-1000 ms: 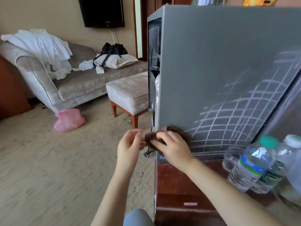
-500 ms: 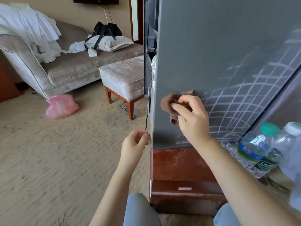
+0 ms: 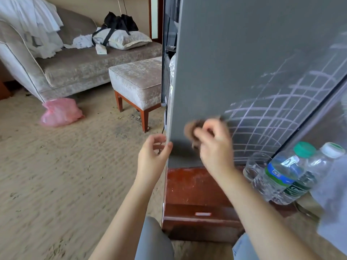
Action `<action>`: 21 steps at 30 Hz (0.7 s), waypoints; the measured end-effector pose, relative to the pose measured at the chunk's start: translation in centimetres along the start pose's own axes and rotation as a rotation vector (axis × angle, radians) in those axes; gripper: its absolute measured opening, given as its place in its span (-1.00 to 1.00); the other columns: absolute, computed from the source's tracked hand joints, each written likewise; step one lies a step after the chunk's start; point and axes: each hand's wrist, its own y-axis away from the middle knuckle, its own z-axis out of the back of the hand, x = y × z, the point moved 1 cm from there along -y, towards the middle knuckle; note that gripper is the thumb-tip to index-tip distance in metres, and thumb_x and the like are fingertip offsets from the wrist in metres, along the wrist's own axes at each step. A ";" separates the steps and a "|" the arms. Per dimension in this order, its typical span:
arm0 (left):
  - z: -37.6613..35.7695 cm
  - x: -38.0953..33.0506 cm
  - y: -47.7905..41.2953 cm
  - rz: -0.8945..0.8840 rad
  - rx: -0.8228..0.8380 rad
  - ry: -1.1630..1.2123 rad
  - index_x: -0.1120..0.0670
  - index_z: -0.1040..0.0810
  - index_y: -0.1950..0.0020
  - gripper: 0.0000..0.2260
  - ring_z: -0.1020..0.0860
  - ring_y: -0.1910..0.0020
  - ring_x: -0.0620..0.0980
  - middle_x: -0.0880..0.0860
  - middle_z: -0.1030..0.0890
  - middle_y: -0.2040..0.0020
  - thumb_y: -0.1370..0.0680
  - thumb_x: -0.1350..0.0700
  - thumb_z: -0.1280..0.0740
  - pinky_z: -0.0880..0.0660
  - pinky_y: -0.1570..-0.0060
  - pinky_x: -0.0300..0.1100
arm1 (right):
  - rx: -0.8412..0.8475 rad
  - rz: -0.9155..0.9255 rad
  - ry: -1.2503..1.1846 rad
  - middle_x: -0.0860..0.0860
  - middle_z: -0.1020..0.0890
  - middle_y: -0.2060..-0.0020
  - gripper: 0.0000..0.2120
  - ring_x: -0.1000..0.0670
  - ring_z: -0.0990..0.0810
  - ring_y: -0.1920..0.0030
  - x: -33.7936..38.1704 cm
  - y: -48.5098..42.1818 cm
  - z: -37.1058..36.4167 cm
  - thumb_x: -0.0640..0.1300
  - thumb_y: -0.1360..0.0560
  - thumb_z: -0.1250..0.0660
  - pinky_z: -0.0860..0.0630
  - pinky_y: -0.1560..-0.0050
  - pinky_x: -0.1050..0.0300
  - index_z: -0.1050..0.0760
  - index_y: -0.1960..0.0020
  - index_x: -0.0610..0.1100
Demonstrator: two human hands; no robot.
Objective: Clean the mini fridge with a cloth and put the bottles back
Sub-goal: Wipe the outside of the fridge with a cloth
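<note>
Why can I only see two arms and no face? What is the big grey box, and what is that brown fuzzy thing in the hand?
The camera sits on the person's head and looks forward and down, so you see what they see: their own arms. This one view is all there is. The big grey box is a mini fridge, seen from its side, standing on a reddish wooden cabinet. The right hand grips a brown cloth against the fridge's side to wipe it. The left hand is by the fridge's near edge and holds nothing that I can see. A green-capped bottle and a white-capped bottle of water stand beside the fridge.
</note>
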 end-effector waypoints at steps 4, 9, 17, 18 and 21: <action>-1.3 -1.0 -0.6 -0.029 -0.019 -0.051 0.00 -0.52 -0.06 -0.83 -0.56 0.09 -0.18 -0.11 -0.59 0.04 -0.51 0.04 -0.41 -0.51 0.16 -0.36 | -0.330 0.162 0.136 -0.20 -0.58 0.08 -0.72 -0.16 -0.52 0.10 0.8 -6.3 3.7 -0.42 -0.36 -0.22 -0.43 0.03 0.12 -0.65 0.07 -0.26; -1.6 -1.1 -1.0 -0.037 -0.090 -0.068 -0.01 -0.49 0.10 -0.87 -0.54 0.21 -0.16 -0.08 -0.60 0.16 -0.49 0.12 -0.44 -0.39 0.28 -0.52 | -0.106 0.099 0.194 -0.11 -0.63 0.06 -0.75 -0.15 -0.53 0.07 -1.9 3.0 -0.7 -0.36 -0.38 -0.23 -0.52 0.10 0.10 -0.66 0.13 -0.19; -1.2 -1.0 -1.7 -0.059 -0.037 -0.141 0.02 -0.46 0.14 -0.85 -0.54 0.23 -0.15 -0.08 -0.58 0.20 -0.49 0.11 -0.43 -0.40 0.30 -0.45 | 0.306 -0.027 0.243 0.00 -0.54 0.10 -0.75 -0.08 -0.50 0.10 -5.0 8.5 -3.0 -0.38 -0.25 -0.41 -0.57 0.27 0.10 -0.66 0.15 -0.12; -1.1 -0.9 -1.8 -0.068 -0.029 -0.152 0.03 -0.46 0.13 -0.85 -0.54 0.21 -0.13 -0.08 -0.58 0.20 -0.49 0.11 -0.43 -0.43 0.27 -0.39 | 0.225 -0.012 0.223 -0.02 -0.56 0.10 -0.77 -0.10 -0.52 0.10 -4.2 6.7 -1.9 -0.38 -0.30 -0.36 -0.54 0.25 0.10 -0.66 0.14 -0.14; -0.9 -0.6 -2.0 -0.093 -0.008 -0.178 0.07 -0.46 0.11 -0.85 -0.54 0.16 -0.16 -0.07 -0.58 0.17 -0.50 0.09 -0.43 -0.46 0.18 -0.32 | -0.163 0.053 0.157 -0.13 -0.61 0.10 -0.78 -0.14 -0.55 0.11 -1.7 -0.3 2.2 -0.32 -0.40 -0.23 -0.49 0.12 0.11 -0.65 0.13 -0.23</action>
